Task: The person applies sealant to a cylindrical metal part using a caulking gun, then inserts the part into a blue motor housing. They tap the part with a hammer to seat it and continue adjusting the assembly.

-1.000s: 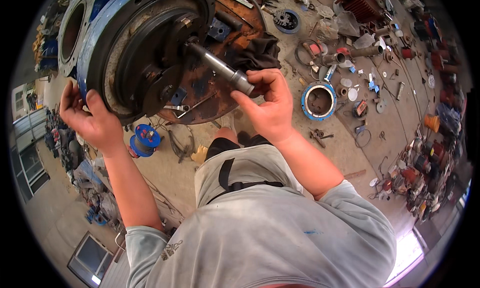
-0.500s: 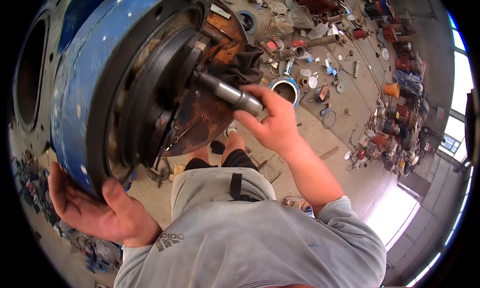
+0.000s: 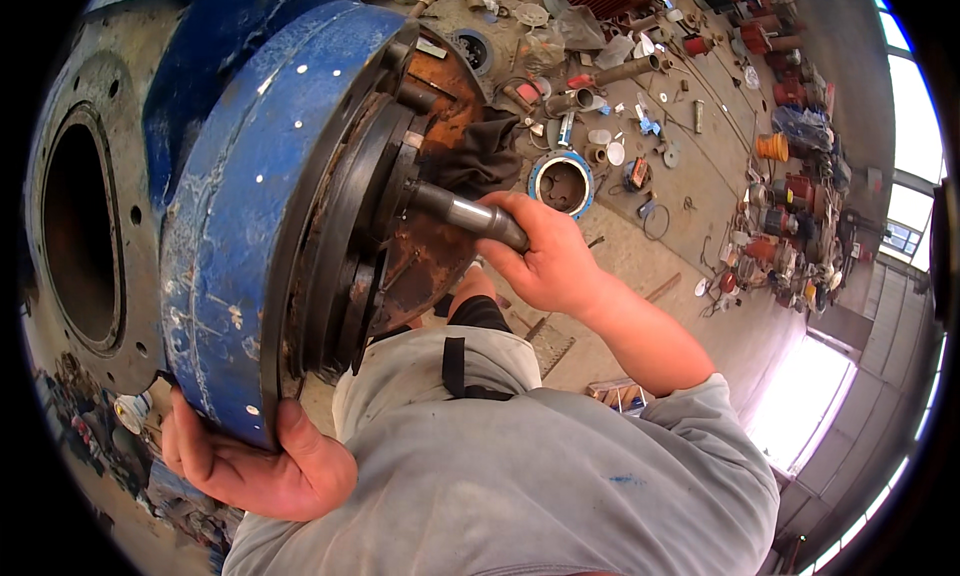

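At the right side of the blue casing, a bare metal shaft juts from the dark disc assembly, its long axis sloping down and rightward toward the person. The right hand is the nearer one, its fingers clasped about the shaft's free, thicker end; the inner end meets the discs, though how deeply it sits I cannot tell. Well apart from the shaft, the left hand grips the casing's lower rim, thumb by the front edge and fingers curled behind. Beyond the shaft, a black cloth rests on the rust-brown bench. No brand or label can be read; the grey shirt shows only a small blue smear.
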Demonstrator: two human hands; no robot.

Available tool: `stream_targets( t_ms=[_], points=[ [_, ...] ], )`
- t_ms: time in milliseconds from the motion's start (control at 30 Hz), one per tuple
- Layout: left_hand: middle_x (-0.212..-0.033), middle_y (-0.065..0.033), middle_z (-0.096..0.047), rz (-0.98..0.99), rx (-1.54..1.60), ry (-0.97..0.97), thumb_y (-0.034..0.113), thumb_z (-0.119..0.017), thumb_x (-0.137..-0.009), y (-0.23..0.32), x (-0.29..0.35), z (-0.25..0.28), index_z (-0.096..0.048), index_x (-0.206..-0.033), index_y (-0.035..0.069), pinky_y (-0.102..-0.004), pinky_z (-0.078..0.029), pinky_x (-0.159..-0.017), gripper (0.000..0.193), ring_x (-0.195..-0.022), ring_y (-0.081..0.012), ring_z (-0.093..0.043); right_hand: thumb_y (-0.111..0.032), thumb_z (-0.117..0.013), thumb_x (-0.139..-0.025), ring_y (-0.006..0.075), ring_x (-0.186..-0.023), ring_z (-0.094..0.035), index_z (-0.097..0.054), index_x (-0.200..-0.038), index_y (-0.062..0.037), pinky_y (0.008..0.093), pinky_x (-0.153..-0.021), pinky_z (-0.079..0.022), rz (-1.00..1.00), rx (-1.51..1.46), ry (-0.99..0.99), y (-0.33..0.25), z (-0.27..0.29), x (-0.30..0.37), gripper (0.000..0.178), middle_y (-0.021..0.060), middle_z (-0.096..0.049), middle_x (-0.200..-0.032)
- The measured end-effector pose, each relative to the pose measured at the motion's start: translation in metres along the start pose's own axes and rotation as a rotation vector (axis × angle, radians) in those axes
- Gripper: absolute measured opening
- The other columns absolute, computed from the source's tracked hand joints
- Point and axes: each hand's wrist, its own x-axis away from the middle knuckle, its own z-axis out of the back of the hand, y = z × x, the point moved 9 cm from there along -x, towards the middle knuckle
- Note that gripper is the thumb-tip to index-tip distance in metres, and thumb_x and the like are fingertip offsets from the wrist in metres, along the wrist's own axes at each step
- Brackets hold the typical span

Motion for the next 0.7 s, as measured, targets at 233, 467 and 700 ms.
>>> stream_targets(
  t_ms=[233,467,700],
  points=[
    [-0.147,-0.0229,-0.047,0.012,0.065,0.034,0.018,-0.066,-0.103,-0.001,0.003,-0.001,-0.037,-0.150,-0.012,-0.0421,-0.039,-0.116,0.063,-0.136,-0.0330,-0.051,-0.025,-0.076,-0.094,0.0397,-0.087,-0.069,-0.062,-0.126,-0.0008,0.0436,-0.076,-0.054,0.000,-0.074,-0.084,0.001,0.000,-0.007,0.043,0.0205,-0.071,-0.096],
    [-0.135,-0.0187,-0.044,0.045,0.085,0.130,0.024,-0.072,-0.096,0.001,0.000,-0.003,-0.040,-0.148,-0.012,-0.0434,-0.039,-0.110,0.071,-0.126,-0.0308,-0.049,-0.030,-0.075,-0.094,0.0403,-0.087,-0.070,-0.066,-0.121,0.0001,0.0464,-0.078,-0.055,-0.099,-0.158,-0.130,0.001,0.000,-0.007,0.042,0.0208,-0.072,-0.093],
    [-0.137,-0.0156,-0.042,0.053,0.061,0.108,0.020,-0.073,-0.098,0.010,-0.003,-0.003,-0.043,-0.148,-0.010,-0.0398,-0.040,-0.111,0.065,-0.127,-0.0273,-0.050,-0.037,-0.076,-0.087,0.0424,-0.089,-0.071,-0.070,-0.105,-0.0010,0.0509,-0.079,-0.056,-0.137,0.274,-0.285,-0.018,-0.001,-0.027,0.041,0.0225,-0.072,-0.090]
  ],
)
